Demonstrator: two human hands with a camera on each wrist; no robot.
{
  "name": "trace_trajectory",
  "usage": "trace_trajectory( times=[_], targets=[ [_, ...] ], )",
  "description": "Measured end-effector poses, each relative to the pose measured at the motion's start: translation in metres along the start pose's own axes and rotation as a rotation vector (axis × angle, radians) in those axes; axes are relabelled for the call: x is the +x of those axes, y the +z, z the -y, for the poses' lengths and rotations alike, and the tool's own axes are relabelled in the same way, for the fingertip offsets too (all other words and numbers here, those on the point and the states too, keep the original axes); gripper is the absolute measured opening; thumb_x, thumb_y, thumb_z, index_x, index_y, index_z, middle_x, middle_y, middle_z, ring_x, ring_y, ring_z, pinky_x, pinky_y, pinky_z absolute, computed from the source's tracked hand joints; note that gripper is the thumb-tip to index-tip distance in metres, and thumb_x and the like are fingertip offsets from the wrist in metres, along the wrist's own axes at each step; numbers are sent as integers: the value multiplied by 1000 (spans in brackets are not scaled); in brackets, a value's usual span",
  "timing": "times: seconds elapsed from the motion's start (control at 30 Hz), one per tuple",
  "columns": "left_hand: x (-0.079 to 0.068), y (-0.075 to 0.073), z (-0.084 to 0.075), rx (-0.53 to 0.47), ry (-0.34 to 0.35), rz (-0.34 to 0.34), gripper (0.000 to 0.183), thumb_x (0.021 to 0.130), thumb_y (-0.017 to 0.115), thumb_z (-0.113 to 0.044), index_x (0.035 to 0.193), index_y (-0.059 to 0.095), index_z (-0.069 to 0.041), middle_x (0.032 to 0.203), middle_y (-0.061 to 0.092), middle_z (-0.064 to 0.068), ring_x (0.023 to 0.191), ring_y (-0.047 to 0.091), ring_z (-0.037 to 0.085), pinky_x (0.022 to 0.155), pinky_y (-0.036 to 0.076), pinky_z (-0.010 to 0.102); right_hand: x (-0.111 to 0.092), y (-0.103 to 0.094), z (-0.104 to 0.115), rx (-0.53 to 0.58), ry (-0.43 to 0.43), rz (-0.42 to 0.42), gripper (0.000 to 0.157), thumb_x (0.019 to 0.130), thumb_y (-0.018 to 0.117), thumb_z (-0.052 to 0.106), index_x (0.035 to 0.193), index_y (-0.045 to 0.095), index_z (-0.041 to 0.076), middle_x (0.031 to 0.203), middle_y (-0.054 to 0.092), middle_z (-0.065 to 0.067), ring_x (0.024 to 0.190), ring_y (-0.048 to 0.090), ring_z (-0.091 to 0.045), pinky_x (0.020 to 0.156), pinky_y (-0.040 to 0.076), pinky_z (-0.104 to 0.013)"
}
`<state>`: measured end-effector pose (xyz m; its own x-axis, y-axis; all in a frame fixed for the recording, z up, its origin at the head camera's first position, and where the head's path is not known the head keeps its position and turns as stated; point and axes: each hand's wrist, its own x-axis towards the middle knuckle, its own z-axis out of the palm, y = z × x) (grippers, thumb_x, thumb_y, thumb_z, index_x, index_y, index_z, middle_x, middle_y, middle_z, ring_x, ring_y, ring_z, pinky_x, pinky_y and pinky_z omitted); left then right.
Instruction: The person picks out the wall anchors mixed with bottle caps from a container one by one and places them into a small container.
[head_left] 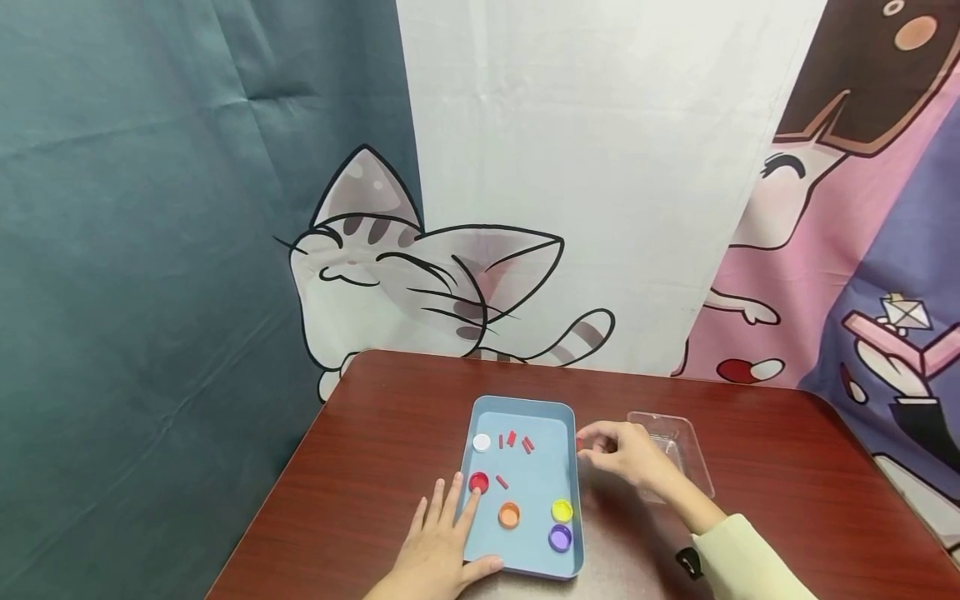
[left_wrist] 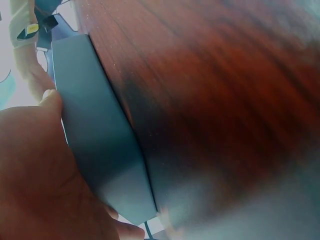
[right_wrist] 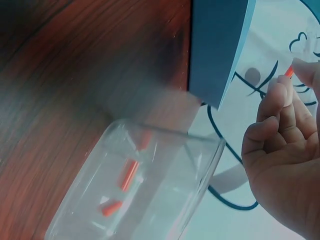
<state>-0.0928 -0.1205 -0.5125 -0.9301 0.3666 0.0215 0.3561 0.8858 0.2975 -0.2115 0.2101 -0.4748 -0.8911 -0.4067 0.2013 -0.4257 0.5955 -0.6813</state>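
A light blue tray (head_left: 536, 467) holds small red sticks (head_left: 512, 437) and several round caps: white (head_left: 481, 442), red (head_left: 478, 482), orange (head_left: 509, 515), yellow (head_left: 562, 511) and purple (head_left: 560, 537). My left hand (head_left: 435, 546) lies with straight, spread fingers over the tray's near left edge, one fingertip right at the red cap. In the left wrist view, that hand (left_wrist: 45, 175) is against the tray's outer wall (left_wrist: 100, 120). Beside the tray's right wall, my right hand (head_left: 626, 454) pinches a small red stick (right_wrist: 289, 71) between thumb and fingertips.
A clear plastic box (head_left: 686, 450) stands right of the tray, partly behind my right forearm. In the right wrist view, orange-red sticks (right_wrist: 129, 175) show through its wall. Dark wooden table (head_left: 360, 467) surrounds the tray, with a printed curtain (head_left: 600, 167) behind.
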Motion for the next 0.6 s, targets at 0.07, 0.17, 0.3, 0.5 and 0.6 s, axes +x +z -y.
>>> trace_trajectory(
  times=[0.07,0.17,0.3,0.5,0.6],
  targets=[
    [0,0,0,-2,1,1,97,87,53,-77,157,38,-10,165,24,21,148,25,49,112,28,66,-4,-4,-2,-5,8,-12,20,85,81,14,105,75,12,67,57,12,61,51,-2,54,42,-21],
    [0,0,0,-5,2,1,97,87,53,-77,157,38,-10,165,24,21,148,25,49,112,28,66,-9,-10,-6,-15,20,-36,20,86,81,18,104,75,16,67,57,13,61,52,-2,55,42,-21],
    [0,1,1,5,5,4,98,87,53,-77,157,37,-10,165,23,21,148,25,49,112,28,67,-17,-18,-11,-25,25,-64,19,85,82,20,103,75,18,66,56,14,61,51,-1,56,43,-21],
    [0,2,1,18,7,2,98,87,52,-78,157,37,-11,165,23,21,148,25,49,112,28,67,-28,-26,-22,-51,-36,-121,19,83,83,13,100,76,17,66,56,15,60,51,0,55,43,-21],
    [0,2,2,19,5,0,98,87,52,-78,157,38,-11,165,23,21,148,25,49,112,28,67,-32,-30,-27,-64,-50,-150,20,82,83,12,99,76,17,66,56,16,60,51,1,54,43,-21]
  ],
)
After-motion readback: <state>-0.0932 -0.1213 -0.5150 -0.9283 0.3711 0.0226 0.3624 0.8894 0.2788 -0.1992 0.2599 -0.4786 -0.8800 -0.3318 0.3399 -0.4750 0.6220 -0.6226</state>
